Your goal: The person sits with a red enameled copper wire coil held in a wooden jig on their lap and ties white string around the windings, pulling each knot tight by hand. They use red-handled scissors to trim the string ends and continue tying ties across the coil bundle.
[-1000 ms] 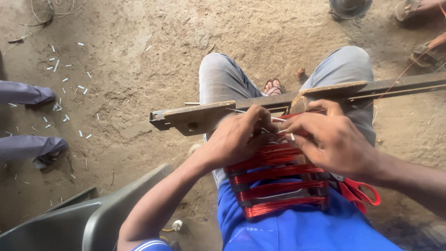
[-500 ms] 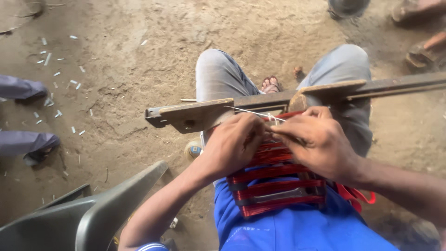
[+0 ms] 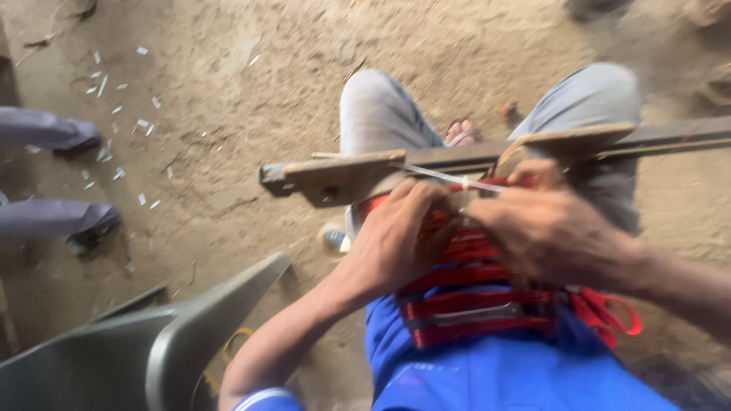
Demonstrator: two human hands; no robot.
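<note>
The left hand and the right hand work close together over the person's lap, both curled with fingers bent inward onto a stack of red bands that lies across the blue shirt. The left hand's fingers close on the upper edge of the bands; the right hand is blurred, its fingers pinched narrow around a thin pale strip that runs slantwise just above the knuckles, though how firmly it grips cannot be told. The bands are flat, red with darker grey faces between them, stacked in rows from the hands down toward the belly, and a red loop sticks out at their right end. A long wooden bar lies across the knees, just beyond the hands, its left end blunt and weathered, its right end running off toward the edge. Beneath it show grey trouser legs and a sandalled foot on the dirt floor. Small white scraps are scattered on the floor at upper left, near another person's shoes. A grey plastic chair stands at lower left, and a small round cap-like object lies below the bar.
</note>
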